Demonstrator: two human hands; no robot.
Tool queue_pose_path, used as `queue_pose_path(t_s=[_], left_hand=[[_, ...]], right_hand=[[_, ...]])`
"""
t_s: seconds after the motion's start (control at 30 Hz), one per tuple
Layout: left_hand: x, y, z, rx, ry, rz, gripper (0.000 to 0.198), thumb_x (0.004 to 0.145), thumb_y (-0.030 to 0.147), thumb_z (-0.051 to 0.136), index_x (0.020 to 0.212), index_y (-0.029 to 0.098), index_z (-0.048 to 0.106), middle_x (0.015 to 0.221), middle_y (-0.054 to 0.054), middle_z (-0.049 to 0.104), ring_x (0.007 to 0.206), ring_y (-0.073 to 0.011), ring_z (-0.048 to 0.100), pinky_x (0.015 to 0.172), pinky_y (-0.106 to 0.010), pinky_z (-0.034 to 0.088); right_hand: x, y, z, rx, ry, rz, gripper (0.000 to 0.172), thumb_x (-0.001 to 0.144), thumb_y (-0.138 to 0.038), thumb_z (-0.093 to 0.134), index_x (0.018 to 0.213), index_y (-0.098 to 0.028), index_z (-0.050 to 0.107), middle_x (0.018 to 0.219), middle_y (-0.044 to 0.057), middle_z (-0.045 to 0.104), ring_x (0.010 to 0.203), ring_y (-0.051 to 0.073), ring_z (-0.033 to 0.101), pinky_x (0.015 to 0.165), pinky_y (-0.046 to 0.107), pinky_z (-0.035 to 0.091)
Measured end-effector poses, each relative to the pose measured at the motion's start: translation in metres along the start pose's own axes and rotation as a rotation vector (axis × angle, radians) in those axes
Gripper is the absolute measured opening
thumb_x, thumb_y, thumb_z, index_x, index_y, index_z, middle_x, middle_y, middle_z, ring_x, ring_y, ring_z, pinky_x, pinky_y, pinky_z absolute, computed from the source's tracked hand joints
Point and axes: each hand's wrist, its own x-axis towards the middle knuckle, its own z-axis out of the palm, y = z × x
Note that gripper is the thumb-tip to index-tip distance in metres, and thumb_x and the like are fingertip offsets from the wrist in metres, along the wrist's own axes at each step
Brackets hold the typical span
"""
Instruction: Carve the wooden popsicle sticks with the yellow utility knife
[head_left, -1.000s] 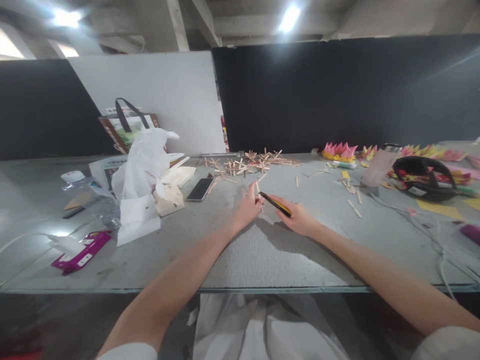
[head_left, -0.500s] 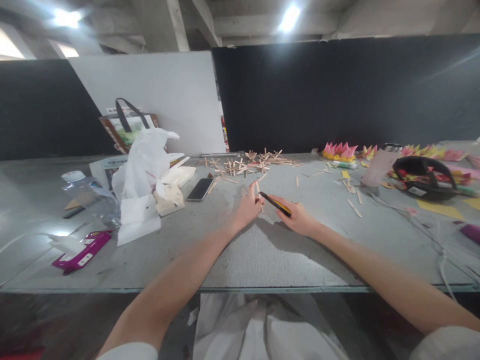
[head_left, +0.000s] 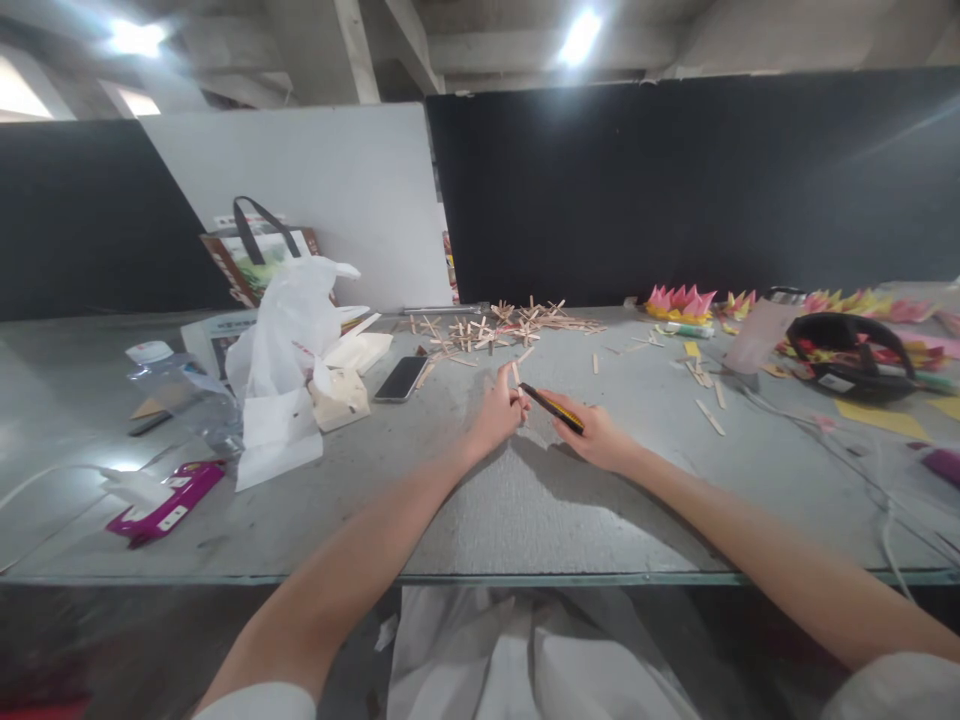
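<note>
In the middle of the head view, my left hand (head_left: pixel 496 412) is closed on a thin wooden craft stick (head_left: pixel 516 372), which stands up from between the fingers. My right hand (head_left: pixel 598 434) grips a black and yellow utility knife (head_left: pixel 555 408) that points left. The knife's front end meets the stick close to my left fingertips; whether the blade is cutting in cannot be made out. Just beyond the hands lies a heap of craft sticks (head_left: pixel 480 332), several of them joined into crossed shapes. A phone (head_left: pixel 401 379) rests flat to the left of my left hand.
On the left stand a white plastic bag (head_left: pixel 289 320), a clear bottle (head_left: pixel 180 395) and a purple power strip (head_left: pixel 166 505). To the right are pink paper flowers (head_left: pixel 681 302), a pinkish bottle (head_left: pixel 759 335), a black strapped object (head_left: pixel 851 358), loose sticks and cables (head_left: pixel 840 455).
Almost nothing differs. Both hands keep their hold on the stick and the knife in nearly the same place; the whole view has shifted very slightly.
</note>
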Motion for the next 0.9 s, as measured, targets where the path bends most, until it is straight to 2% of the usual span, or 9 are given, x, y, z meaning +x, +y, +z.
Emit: queue_pose_path(t_s=[0.23, 0.57, 0.8, 0.9], left_hand=[[0.003, -0.009, 0.001, -0.019, 0.004, 0.004, 0.075, 0.091, 0.01, 0.058, 0.161, 0.02, 0.036, 0.076, 0.002, 0.075, 0.062, -0.0147, 0.069, 0.067, -0.026, 0.054], [0.002, -0.004, 0.001, -0.032, 0.012, -0.003, 0.072, 0.092, 0.008, 0.057, 0.16, 0.019, 0.037, 0.077, 0.002, 0.074, 0.059, -0.0134, 0.069, 0.06, -0.022, 0.05], [0.001, -0.001, 0.0, -0.014, 0.014, 0.02, 0.071, 0.093, 0.007, 0.055, 0.16, 0.021, 0.04, 0.075, 0.002, 0.073, 0.059, -0.0128, 0.068, 0.061, -0.022, 0.05], [0.0, 0.002, -0.001, -0.018, 0.007, 0.016, 0.07, 0.093, 0.007, 0.053, 0.16, 0.021, 0.04, 0.076, 0.002, 0.073, 0.059, -0.0124, 0.068, 0.062, -0.022, 0.051]], right_hand=[[0.0, 0.001, 0.001, 0.012, -0.003, -0.004, 0.06, 0.105, -0.033, 0.049, 0.165, -0.027, 0.048, 0.103, 0.007, 0.082, 0.072, 0.018, 0.074, 0.073, 0.028, 0.058], [0.0, 0.004, 0.003, 0.007, 0.016, -0.039, 0.059, 0.106, -0.033, 0.05, 0.164, -0.027, 0.049, 0.111, 0.008, 0.082, 0.083, 0.02, 0.077, 0.078, 0.028, 0.059], [0.0, 0.002, 0.001, -0.004, -0.01, -0.008, 0.059, 0.107, -0.037, 0.046, 0.165, -0.027, 0.047, 0.109, 0.007, 0.082, 0.06, 0.016, 0.068, 0.067, 0.028, 0.056], [-0.001, 0.001, 0.0, -0.004, -0.014, 0.006, 0.059, 0.108, -0.037, 0.046, 0.165, -0.027, 0.047, 0.108, 0.007, 0.083, 0.06, 0.017, 0.069, 0.068, 0.028, 0.057]])
